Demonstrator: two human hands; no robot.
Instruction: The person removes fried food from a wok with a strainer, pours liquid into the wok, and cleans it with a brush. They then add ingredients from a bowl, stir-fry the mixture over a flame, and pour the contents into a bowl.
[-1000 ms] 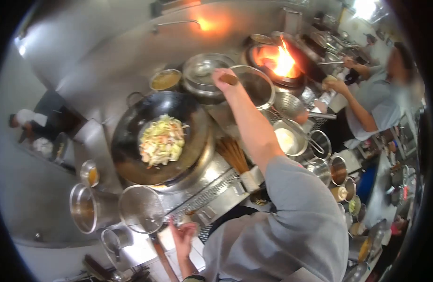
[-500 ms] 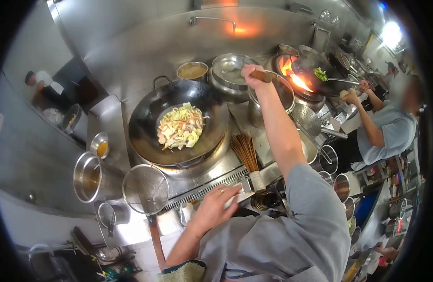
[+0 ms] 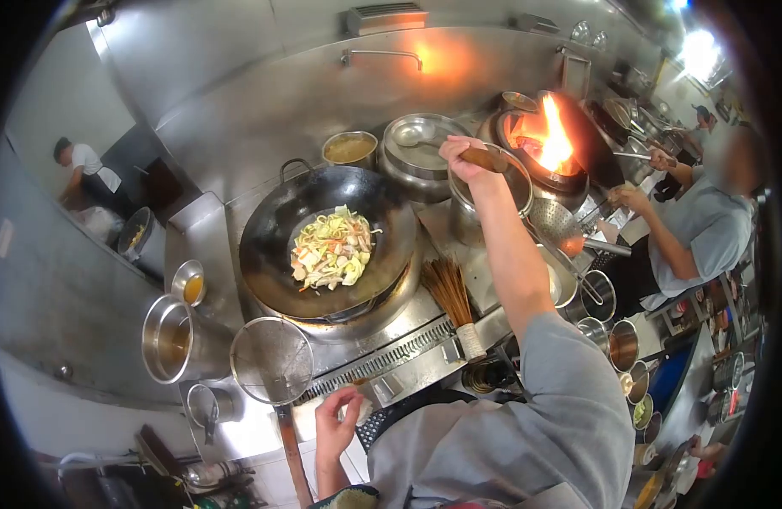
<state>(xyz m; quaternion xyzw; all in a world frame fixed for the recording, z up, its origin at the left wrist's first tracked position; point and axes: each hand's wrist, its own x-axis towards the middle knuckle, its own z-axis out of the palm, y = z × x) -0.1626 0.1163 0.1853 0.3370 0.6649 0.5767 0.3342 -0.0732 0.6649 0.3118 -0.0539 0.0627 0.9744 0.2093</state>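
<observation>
My right hand (image 3: 463,159) is closed around the wooden handle (image 3: 486,159) of a ladle, whose metal bowl (image 3: 410,133) is over a round steel pot (image 3: 395,165) behind the wok. Beside the stove's front edge, my left hand (image 3: 336,428) is low, its fingers loosely bent and apart, with nothing clearly held. A large black wok (image 3: 268,225) rests on the burner and carries a heap of sliced cabbage and meat (image 3: 333,248). To the wok's right lies a bamboo brush (image 3: 454,301).
A long-handled mesh strainer (image 3: 272,360) rests by a tall steel pot (image 3: 163,339) on the left. Flames (image 3: 554,140) rise under a neighbouring wok (image 3: 590,140), where a co-worker (image 3: 696,229) stands. A perforated skimmer (image 3: 556,225) lies to the right of my forearm.
My left hand has drawn back toward my body and lower, its fingers more bent. My right hand keeps the ladle over the pot. The co-worker's wok has tilted and the flames are higher.
</observation>
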